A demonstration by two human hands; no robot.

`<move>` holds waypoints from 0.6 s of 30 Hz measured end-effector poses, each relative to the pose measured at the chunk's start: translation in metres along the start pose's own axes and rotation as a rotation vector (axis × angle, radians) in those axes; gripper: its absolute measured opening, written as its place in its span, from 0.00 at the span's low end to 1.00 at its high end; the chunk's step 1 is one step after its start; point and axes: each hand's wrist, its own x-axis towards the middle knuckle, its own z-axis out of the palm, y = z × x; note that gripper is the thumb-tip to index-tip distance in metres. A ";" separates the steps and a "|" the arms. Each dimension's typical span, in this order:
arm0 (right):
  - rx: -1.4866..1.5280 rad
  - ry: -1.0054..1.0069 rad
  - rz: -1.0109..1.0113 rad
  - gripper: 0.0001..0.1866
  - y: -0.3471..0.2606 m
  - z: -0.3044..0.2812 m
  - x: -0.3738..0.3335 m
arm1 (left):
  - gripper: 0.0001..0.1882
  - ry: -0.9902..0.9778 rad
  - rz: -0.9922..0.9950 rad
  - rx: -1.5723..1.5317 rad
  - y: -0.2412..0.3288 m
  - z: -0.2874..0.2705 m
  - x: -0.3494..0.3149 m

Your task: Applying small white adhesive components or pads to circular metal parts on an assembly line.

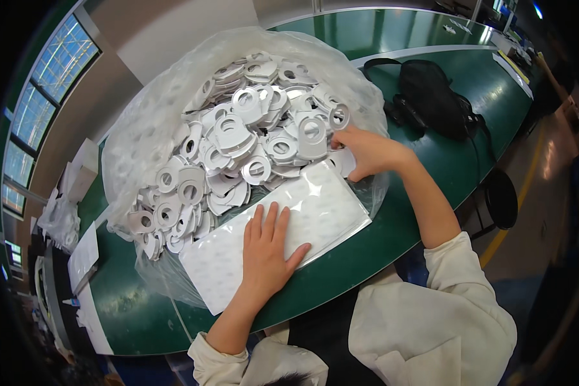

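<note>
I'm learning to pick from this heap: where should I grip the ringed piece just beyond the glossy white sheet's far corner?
Probably take the ringed piece by its right rim, fingertip in the hole, thumb outside, from above right: it lies atop the heap, hole uncovered, with the right hand close on that side.

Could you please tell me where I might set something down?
The green table is bare between the right forearm and the black bag, and at left between the translucent plastic bag and the white panel. The middle is crowded: white ring-ended parts fill the plastic bag, and the left hand rests on glossy white sheets.
</note>
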 end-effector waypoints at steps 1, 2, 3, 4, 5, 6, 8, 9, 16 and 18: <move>-0.055 0.007 -0.033 0.27 0.001 -0.003 -0.001 | 0.36 0.004 -0.011 0.007 0.000 -0.001 0.000; -0.109 0.014 -0.067 0.24 0.001 -0.007 -0.002 | 0.37 -0.003 -0.009 -0.001 0.001 -0.002 0.000; -0.104 0.008 -0.079 0.24 0.000 -0.012 -0.001 | 0.37 -0.013 -0.008 -0.011 0.001 -0.002 0.000; -0.066 0.010 0.021 0.20 -0.003 -0.020 -0.001 | 0.37 -0.015 -0.020 -0.008 0.001 -0.002 -0.001; -0.028 0.012 0.122 0.17 -0.005 -0.026 0.001 | 0.37 -0.008 -0.021 -0.018 0.001 -0.003 -0.001; -0.001 0.212 0.089 0.14 -0.004 -0.030 0.000 | 0.37 -0.003 -0.019 -0.033 0.001 -0.003 0.000; 0.104 0.657 0.049 0.10 -0.013 -0.031 0.001 | 0.38 0.047 -0.048 -0.042 -0.001 -0.008 0.002; 0.109 0.643 0.045 0.10 -0.025 -0.025 0.006 | 0.39 0.106 -0.070 -0.049 -0.003 -0.010 0.004; 0.163 0.439 -0.506 0.20 -0.102 0.062 -0.005 | 0.47 0.178 -0.160 -1.368 0.015 -0.004 0.014; 0.148 0.287 -0.485 0.21 -0.107 0.067 -0.004 | 0.34 0.235 -0.460 -1.590 0.015 0.006 0.011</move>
